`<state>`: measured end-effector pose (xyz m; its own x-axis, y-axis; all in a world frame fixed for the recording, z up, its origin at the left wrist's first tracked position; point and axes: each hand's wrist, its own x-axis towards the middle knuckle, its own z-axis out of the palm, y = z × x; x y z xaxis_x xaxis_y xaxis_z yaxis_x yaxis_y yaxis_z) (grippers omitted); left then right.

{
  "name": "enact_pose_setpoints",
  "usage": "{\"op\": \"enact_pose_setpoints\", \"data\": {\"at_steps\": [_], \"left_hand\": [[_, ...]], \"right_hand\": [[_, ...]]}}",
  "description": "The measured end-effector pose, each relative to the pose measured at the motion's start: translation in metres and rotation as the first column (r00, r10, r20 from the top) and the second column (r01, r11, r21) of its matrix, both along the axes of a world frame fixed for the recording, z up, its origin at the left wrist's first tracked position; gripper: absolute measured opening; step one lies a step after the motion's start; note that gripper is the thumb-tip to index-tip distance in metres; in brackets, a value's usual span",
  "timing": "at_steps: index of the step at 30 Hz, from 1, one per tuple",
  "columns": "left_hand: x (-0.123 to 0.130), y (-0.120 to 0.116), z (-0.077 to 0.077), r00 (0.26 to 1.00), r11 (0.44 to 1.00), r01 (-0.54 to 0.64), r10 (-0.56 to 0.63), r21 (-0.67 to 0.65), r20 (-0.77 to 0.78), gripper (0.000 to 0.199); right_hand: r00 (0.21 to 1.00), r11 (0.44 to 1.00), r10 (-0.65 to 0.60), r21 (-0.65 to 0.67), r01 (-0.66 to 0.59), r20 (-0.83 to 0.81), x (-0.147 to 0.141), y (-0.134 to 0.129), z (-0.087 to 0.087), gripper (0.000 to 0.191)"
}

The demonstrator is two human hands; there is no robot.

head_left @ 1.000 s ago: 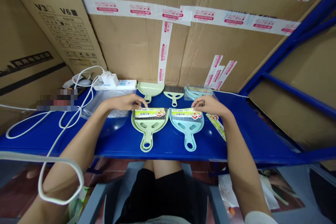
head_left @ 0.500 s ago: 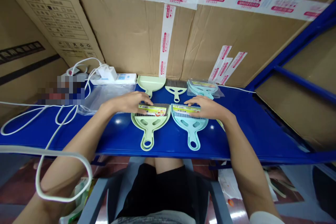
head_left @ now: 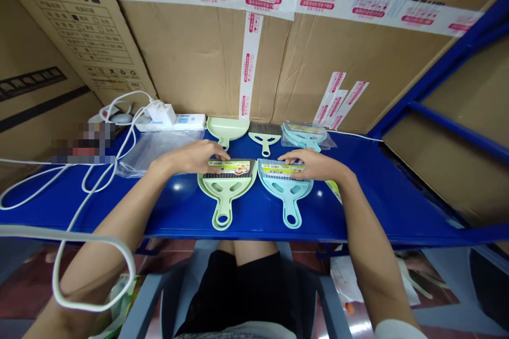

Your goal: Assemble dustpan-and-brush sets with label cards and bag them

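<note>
A green dustpan with a brush nested in it [head_left: 225, 190] lies on the blue table, handle toward me. My left hand [head_left: 201, 157] rests at its upper left edge, fingers apart around the label on the bristles. Beside it lies a blue dustpan and brush set [head_left: 288, 190], also labelled. At its upper right, my right hand [head_left: 308, 163] touches the label with its fingers spread. Behind them are a green dustpan [head_left: 227, 128], a separate green brush [head_left: 265, 137] and a bagged blue set [head_left: 304, 135].
Clear plastic bags [head_left: 155, 151] lie at the left, before a white power strip [head_left: 191, 121]. White cables [head_left: 95, 185] loop over the table's left side. Cardboard [head_left: 199, 53] stands behind, and a blue metal frame [head_left: 449, 124] is at the right.
The view has shifted slightly. Both hands stay at the two sets, with no clear movement relative to them.
</note>
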<state>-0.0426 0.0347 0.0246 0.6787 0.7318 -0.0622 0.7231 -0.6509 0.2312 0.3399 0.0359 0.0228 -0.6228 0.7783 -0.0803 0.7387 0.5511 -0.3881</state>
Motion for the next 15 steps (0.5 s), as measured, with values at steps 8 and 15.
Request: {"op": "enact_pose_setpoints", "data": {"at_steps": [8, 15], "left_hand": [[0.0, 0.002, -0.002, 0.996, 0.999, 0.02, -0.016, -0.037, 0.087, 0.034], [-0.002, 0.007, -0.006, 0.997, 1.0, 0.024, -0.024, 0.006, 0.08, 0.035]], "right_hand": [[0.989, 0.994, -0.1, -0.058, 0.094, -0.106, 0.012, -0.005, 0.018, 0.056], [0.777, 0.791, -0.611, -0.149, 0.593, -0.153, 0.1, -0.003, 0.031, 0.044]]}}
